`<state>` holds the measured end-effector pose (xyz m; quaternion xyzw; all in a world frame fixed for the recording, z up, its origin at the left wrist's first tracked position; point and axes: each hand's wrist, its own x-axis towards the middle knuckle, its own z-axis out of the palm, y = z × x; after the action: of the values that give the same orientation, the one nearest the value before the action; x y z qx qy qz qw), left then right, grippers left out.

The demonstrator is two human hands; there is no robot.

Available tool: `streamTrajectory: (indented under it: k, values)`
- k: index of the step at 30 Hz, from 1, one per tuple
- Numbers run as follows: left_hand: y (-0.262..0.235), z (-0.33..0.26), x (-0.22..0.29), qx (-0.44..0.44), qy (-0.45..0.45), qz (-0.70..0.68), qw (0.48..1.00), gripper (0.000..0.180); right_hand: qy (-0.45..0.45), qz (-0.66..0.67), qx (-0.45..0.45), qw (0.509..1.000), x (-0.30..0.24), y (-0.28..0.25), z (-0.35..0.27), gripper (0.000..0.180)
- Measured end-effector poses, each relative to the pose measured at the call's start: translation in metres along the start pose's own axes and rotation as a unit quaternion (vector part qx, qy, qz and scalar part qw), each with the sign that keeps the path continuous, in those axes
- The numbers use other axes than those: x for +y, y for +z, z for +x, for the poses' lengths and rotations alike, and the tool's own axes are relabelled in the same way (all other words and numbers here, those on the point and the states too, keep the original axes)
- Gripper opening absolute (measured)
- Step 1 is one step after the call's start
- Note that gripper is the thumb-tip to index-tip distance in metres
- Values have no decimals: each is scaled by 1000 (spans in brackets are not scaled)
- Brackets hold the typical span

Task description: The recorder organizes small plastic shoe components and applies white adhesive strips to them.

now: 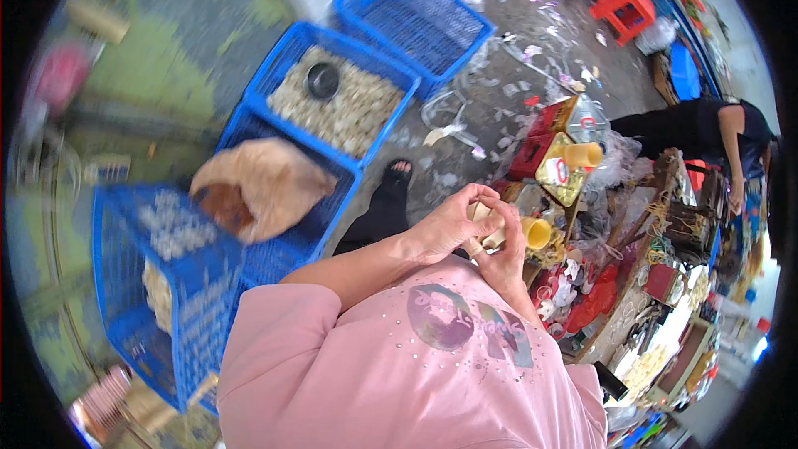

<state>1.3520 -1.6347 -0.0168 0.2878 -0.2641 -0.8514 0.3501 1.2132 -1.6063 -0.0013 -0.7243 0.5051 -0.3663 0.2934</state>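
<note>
My left hand (pixel 447 223) and my right hand (pixel 504 259) meet in front of my chest with fingers curled in. Between them is a small cream-coloured piece (pixel 494 239), partly covered by the fingers; its kind does not show. The fingers of both hands close around it. Just beyond the right fingers is a yellow tube-shaped thing (pixel 538 234) with an open round end. I cannot tell whether it touches the hand. Farther off, a similar yellow tube (pixel 583 155) sits by a gold and red tin (pixel 559 173).
At left, a blue crate (pixel 274 54) holds many pale pieces and a dark round bowl (pixel 322 81). Another blue crate (pixel 411 21) stands behind it. A tan sack (pixel 270 183) lies in a third. On the right is a cluttered workbench (pixel 611 316); beyond it, a person in dark clothes (pixel 677 126).
</note>
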Motion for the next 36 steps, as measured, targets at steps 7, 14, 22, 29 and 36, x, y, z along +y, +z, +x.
streamTrajectory:
  k: [7, 14, 22, 29, 36]
  values:
    - [16, 187, 129, -35, -136, -171, 975, 32, 180, 158, 106, 965, 72, -84, 163, 60]
    - [20, 398, 179, -12, -158, -86, 984, 33, 236, 285, 121, 921, 213, -161, 305, 61]
    - [62, 620, 239, 1, -127, -193, 973, 39, 180, 140, -6, 974, 332, -301, 488, 53]
    - [98, 804, 301, -75, -185, -95, 975, 51, 199, 137, 50, 969, 430, -393, 601, 62]
    - [143, 1022, 354, -164, -203, 13, 965, 65, 171, 41, 121, 977, 547, -492, 726, 62]
